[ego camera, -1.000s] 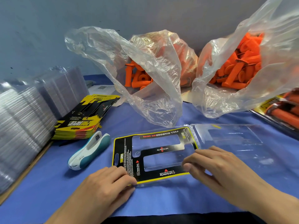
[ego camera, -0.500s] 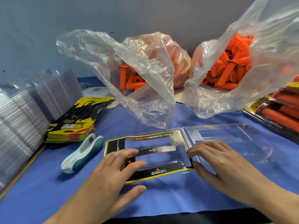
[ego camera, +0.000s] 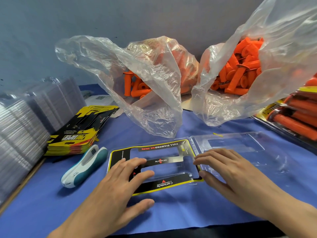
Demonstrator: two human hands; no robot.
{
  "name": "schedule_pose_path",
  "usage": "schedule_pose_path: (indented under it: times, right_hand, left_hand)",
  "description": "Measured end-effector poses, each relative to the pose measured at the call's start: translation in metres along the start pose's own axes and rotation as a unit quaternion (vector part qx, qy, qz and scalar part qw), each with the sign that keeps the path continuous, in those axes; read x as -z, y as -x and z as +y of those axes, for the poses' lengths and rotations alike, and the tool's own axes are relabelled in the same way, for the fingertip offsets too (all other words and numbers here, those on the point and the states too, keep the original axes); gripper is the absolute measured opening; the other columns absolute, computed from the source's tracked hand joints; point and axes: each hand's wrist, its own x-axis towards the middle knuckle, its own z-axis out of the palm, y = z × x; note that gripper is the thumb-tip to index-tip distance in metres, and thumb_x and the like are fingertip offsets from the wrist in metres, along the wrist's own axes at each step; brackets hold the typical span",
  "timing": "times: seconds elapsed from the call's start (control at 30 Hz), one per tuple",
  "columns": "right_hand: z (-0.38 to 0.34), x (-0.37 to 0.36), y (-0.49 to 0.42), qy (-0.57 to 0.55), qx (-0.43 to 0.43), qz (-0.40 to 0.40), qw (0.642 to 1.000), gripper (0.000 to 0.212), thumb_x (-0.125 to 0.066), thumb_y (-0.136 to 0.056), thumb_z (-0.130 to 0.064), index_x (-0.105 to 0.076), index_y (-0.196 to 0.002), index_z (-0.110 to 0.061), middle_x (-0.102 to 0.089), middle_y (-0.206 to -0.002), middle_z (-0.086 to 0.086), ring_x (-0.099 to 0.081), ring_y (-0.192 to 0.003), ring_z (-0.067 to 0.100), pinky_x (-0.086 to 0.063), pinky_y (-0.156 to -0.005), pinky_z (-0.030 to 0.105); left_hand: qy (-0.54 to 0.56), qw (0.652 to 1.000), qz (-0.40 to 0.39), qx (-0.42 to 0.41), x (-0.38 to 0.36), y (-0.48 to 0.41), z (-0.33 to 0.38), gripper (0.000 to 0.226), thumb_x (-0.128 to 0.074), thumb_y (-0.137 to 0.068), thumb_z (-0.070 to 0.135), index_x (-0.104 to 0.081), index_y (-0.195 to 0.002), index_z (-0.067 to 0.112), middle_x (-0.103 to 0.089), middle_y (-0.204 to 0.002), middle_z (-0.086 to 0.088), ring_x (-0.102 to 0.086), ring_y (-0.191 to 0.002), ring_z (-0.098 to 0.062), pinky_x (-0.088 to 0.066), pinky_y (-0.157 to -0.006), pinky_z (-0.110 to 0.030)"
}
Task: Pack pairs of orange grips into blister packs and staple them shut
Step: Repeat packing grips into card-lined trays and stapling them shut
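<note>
Both flat-fingered: L hand (ego camera: 116,191) on "FULL DIAMOND" card (ego camera: 161,146), R hand (ego camera: 229,172) on blister (ego camera: 274,150).

"FULL DIAMOND MX GRIPS" and "Soft Traction Top" on insert card (ego camera: 159,147), "PROTAPER" on card stack (ego camera: 75,137)

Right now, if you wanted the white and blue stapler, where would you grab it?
Probably round its middle, coming from above. The stapler lies flat on the blue cloth with its long body slanting away, so fingers can wrap across its narrow sides. The left hand is nearest, just to its right.
</note>
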Motion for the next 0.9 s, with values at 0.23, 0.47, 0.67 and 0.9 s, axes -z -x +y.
schedule_pose_path:
  times: [0.23, 0.47, 0.67, 0.9]
  right_hand:
    - [-0.005, 0.004, -0.017, -0.020, -0.018, 0.060, 0.998, 0.032, -0.040, -0.102, -0.041, -0.058, -0.124, -0.028, -0.061, -0.114, -0.019, -0.054, -0.111, 0.010, -0.037, -0.094, 0.025]
    - [0.001, 0.006, -0.063, -0.119, -0.070, 0.068, 0.988, 0.031, -0.043, -0.100, -0.036, -0.055, -0.128, -0.032, -0.056, -0.119, -0.026, -0.047, -0.117, 0.005, -0.036, -0.094, 0.022]
    - [0.016, -0.004, -0.110, -0.201, -0.113, 0.094, 0.969, 0.026, -0.049, -0.101, -0.026, -0.057, -0.125, -0.028, -0.060, -0.109, -0.022, -0.052, -0.110, 0.010, -0.041, -0.090, 0.028]
    - [0.051, -0.005, -0.131, -0.221, -0.167, 0.108, 0.955, 0.024, -0.049, -0.100, -0.028, -0.062, -0.120, -0.026, -0.060, -0.097, -0.017, -0.058, -0.101, 0.016, -0.046, -0.085, 0.034]
  left_hand:
    - [0.042, 0.997, 0.051, 0.042, 0.015, -0.005, -0.002, 0.047, -0.037, -0.099, 0.058, -0.051, -0.134, 0.030, -0.042, -0.143, 0.010, -0.046, -0.126, -0.013, -0.033, -0.105, -0.030]
    - [0.101, 0.976, 0.151, 0.119, 0.022, -0.031, -0.010, 0.041, -0.032, -0.101, 0.053, -0.051, -0.131, 0.033, -0.045, -0.135, 0.014, -0.044, -0.129, -0.008, -0.036, -0.103, -0.030]
    - [0.110, 0.952, 0.247, 0.147, 0.032, -0.103, -0.024, 0.024, -0.048, -0.100, 0.024, -0.060, -0.120, 0.019, -0.054, -0.121, 0.005, -0.050, -0.117, -0.009, -0.035, -0.101, -0.018]
    - [0.122, 0.971, 0.185, 0.089, 0.052, -0.204, 0.000, 0.027, -0.045, -0.091, 0.008, -0.070, -0.099, 0.018, -0.068, -0.099, 0.005, -0.057, -0.085, -0.005, -0.039, -0.075, -0.015]
